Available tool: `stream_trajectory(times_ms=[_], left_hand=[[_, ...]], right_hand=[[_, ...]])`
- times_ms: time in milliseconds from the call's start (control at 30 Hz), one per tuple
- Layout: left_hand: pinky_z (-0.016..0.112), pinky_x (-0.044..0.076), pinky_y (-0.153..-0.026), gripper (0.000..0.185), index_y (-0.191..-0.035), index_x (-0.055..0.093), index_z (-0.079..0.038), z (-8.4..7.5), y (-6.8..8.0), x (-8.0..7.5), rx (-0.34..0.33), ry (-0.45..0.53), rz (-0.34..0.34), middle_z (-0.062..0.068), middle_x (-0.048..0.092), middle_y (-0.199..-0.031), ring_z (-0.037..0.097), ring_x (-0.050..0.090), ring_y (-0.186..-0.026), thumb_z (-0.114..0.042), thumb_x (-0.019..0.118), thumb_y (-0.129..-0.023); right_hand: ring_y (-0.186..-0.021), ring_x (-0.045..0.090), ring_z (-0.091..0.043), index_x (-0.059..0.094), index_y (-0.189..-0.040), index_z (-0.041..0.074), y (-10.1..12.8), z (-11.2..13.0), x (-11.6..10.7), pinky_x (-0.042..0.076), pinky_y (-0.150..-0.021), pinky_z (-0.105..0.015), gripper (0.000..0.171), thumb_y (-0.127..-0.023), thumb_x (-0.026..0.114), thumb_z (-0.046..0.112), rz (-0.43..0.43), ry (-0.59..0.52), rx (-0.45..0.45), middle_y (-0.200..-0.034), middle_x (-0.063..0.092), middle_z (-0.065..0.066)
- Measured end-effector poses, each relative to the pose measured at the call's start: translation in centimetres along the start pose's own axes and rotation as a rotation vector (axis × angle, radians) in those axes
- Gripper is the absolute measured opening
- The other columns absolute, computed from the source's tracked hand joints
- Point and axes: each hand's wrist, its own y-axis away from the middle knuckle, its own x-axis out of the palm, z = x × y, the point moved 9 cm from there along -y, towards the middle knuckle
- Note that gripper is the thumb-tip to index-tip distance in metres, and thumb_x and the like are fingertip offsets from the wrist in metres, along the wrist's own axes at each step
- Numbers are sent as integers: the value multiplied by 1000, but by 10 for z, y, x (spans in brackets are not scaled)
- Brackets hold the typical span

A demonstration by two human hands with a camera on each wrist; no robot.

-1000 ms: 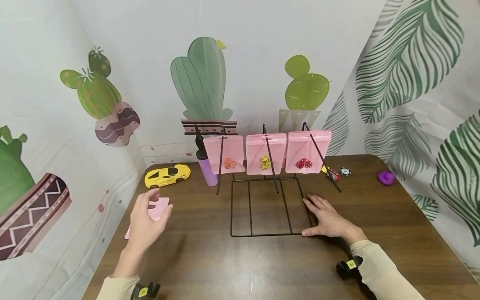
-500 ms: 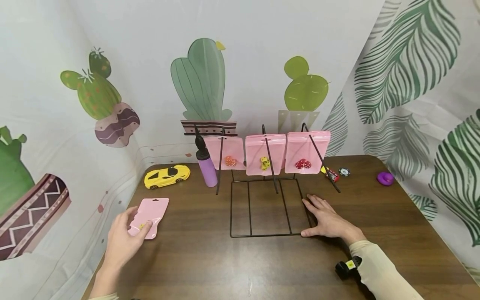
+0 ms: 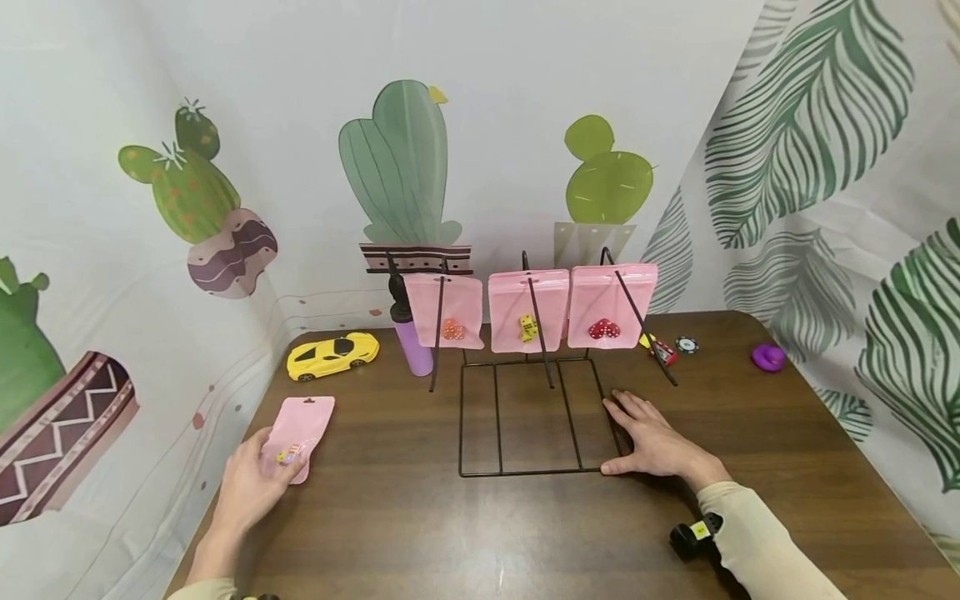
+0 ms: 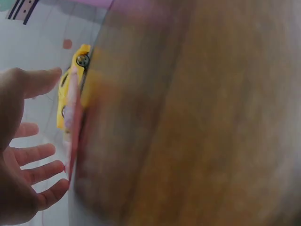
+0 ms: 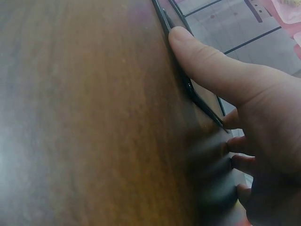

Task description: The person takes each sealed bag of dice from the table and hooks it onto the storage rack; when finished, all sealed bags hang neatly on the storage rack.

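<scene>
On the table at the left lies a pink zip pouch (image 3: 302,421) with a hang hole and small yellow and coloured pieces inside. My left hand (image 3: 247,483) is at its near end, thumb and fingers spread around it; in the left wrist view the lower fingertips (image 4: 59,186) meet the pouch edge. My right hand (image 3: 660,440) rests at the near right corner of a black wire display rack (image 3: 517,473), thumb on its front bar. Three more pink pouches hang from the rack's prongs, holding orange dice (image 3: 453,329), yellow dice (image 3: 528,328) and red dice (image 3: 604,328).
A yellow toy car (image 3: 332,356) stands behind the loose pouch. Beside the rack's left prong is a purple pump-like cylinder (image 3: 414,348). Farther right lie a small red packet (image 3: 664,353), a poker chip (image 3: 686,344) and a purple rubber duck (image 3: 768,357).
My left hand has come down and left from above the loose pouch to its near end, and the pouch has shifted slightly. The left hanging pouch sways. My right hand stays put.
</scene>
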Motion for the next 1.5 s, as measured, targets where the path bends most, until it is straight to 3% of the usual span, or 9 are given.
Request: stream_trajectory(times_ms=[267,667,1167,1500], left_hand=[[62,35,-90,74,-133,45,9,11,-4,3,-13,-105,10,35,51,-125,52,45,-112,-36,75,-83],[67,36,-92,88,-137,38,12,24,-6,11,-108,-126,113,41,44,-129,58,41,-114,-37,80,-77],[67,39,-86,94,-136,38,14,24,-10,12,-83,-124,123,41,50,-121,58,46,-109,-39,83,-73],[65,43,-84,98,-141,33,11,20,-9,13,-69,-90,107,36,50,-117,48,49,-105,-31,86,-71]], right_hand=[[-141,21,-50,36,-147,-4,0,0,0,17,-111,-66,111,-69,77,63,-4,8,2,-153,28,-31],[-141,22,-50,37,-147,-4,-1,1,0,18,-111,-66,111,-69,76,65,-10,24,-8,-152,29,-31],[-141,21,-49,36,-147,-4,-1,-2,2,18,-111,-66,112,-69,76,65,-3,13,0,-153,27,-31],[-141,21,-50,36,-147,-4,-1,-2,1,17,-111,-66,112,-69,76,65,-4,10,1,-153,27,-31]])
